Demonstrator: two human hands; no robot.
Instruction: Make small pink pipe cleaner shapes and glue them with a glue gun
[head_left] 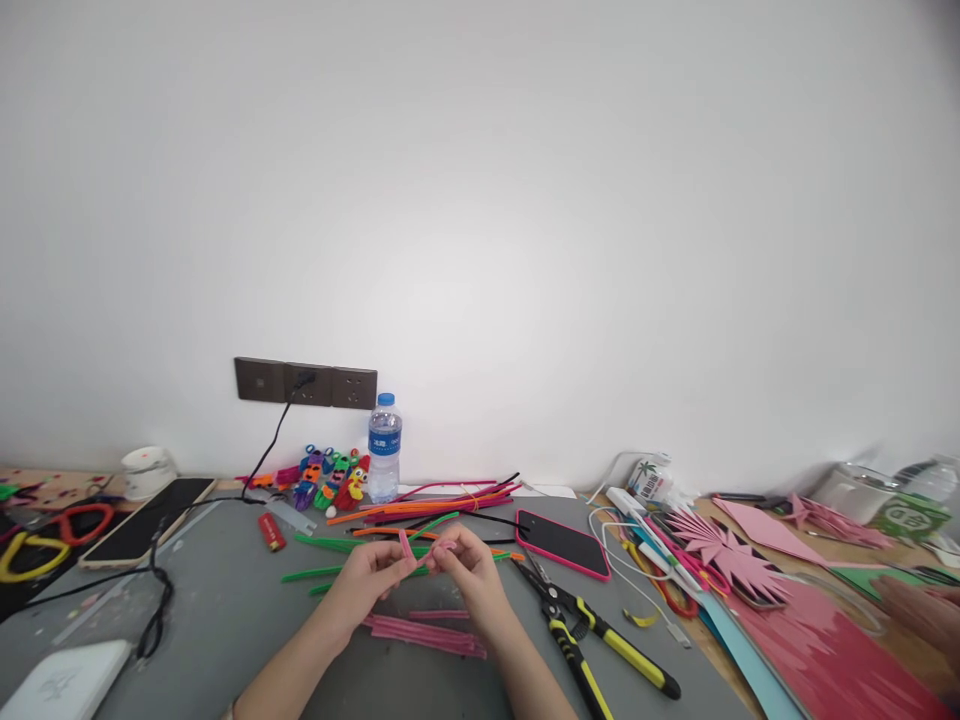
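Observation:
My left hand (373,578) pinches a pink pipe cleaner (406,546) whose end sticks up above the fingers. Close beside it, my right hand (466,572) has its fingertips closed on the pink piece too, so both hands meet around it. Just below, a bundle of pink pipe cleaners (427,636) lies on the grey mat (217,620). Green pipe cleaners (311,575) lie behind and left of my hands, partly hidden by them. Further back rests a pile of orange, red and pink pipe cleaners (450,502).
Yellow-and-black pliers (581,630) and a pink-cased phone (564,545) lie to the right. A water bottle (385,450) stands by the wall beside small pipe-cleaner figures (330,480). At far right, another person's hand (919,620) is over coloured paper (825,640). A white box (71,685) sits front left.

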